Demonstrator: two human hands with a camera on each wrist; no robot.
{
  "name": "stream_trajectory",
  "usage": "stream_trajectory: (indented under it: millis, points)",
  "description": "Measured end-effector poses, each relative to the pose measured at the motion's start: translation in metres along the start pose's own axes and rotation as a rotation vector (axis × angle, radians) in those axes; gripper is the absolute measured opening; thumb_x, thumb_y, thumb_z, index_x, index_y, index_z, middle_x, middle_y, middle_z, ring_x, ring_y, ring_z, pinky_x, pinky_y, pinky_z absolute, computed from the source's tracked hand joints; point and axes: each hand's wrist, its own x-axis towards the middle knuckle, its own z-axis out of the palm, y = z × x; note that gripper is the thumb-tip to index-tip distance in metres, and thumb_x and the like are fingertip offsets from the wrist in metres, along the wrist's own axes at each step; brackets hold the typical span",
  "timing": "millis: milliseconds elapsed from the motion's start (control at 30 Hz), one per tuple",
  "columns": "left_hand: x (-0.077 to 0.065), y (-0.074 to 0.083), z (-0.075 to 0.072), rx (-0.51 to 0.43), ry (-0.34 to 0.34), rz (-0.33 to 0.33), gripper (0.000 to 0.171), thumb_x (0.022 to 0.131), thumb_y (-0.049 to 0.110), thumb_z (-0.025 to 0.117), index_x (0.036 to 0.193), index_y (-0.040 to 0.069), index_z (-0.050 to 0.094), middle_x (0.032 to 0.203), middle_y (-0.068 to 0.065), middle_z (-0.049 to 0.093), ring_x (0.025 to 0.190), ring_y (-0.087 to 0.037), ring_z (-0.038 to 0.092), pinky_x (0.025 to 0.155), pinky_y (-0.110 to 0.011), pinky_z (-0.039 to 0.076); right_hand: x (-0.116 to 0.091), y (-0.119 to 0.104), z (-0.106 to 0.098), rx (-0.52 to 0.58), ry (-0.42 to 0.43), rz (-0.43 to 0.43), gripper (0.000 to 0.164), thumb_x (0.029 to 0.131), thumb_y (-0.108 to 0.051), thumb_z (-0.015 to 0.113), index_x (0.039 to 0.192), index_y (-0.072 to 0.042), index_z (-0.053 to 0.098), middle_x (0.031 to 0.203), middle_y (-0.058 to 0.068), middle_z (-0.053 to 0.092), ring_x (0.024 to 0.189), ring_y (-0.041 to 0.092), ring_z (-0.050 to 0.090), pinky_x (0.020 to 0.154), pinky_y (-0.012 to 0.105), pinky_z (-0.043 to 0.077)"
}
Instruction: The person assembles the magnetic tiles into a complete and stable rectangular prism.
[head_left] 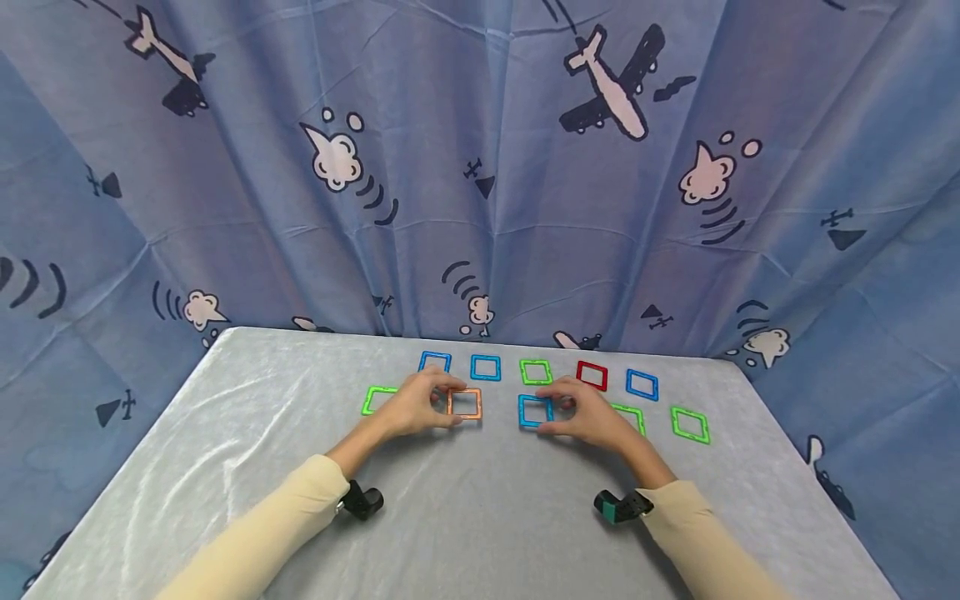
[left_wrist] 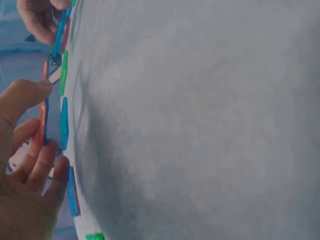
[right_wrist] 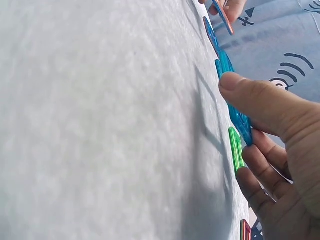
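Observation:
My left hand (head_left: 412,404) pinches an orange square magnetic tile (head_left: 480,404), an open frame, between thumb and fingers. A blue strip shows along the back of the orange tile (left_wrist: 43,122) in the left wrist view; I cannot tell whether it is a second tile. My right hand (head_left: 592,412) pinches a blue square magnetic tile (head_left: 521,411) by its edges. Both tiles are held off the table, side by side with a gap between them. Shadows of the right hand and the blue tile (right_wrist: 240,120) fall on the cloth in the right wrist view.
Along the table's back edge lie blue (head_left: 485,357), green (head_left: 536,361), red (head_left: 592,365) and other blue tiles. Green tiles (head_left: 689,412) lie on the right, one partly behind my right hand. Another green tile (head_left: 382,388) lies by my left hand. A patterned curtain (head_left: 420,275) hangs behind the table.

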Motion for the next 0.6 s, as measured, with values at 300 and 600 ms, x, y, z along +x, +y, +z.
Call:
stream_trajectory:
  millis: [300,600]
  points:
    - [0.003,0.004,0.005,0.001,0.0,0.009,0.048,0.079,0.01,0.09,0.123,0.004,0.072,0.112,-0.005,0.06,0.102,-0.019,0.058,0.087,-0.034,0.054,0.007,-0.007,0.004,0.014,-0.027,0.02,0.054,0.077,-0.026,0.092,0.124,-0.008,0.072,0.116,0.002,0.064,0.104,0.023,0.058,0.093,0.046,0.052]
    - [0.007,0.005,0.009,0.001,-0.019,0.007,0.048,0.079,0.012,0.09,0.123,0.004,0.072,0.116,-0.005,0.061,0.104,-0.019,0.059,0.087,-0.031,0.053,0.012,-0.011,0.008,0.033,-0.044,0.014,0.055,0.078,-0.026,0.092,0.125,-0.007,0.071,0.117,0.003,0.064,0.105,0.024,0.058,0.095,0.046,0.052]
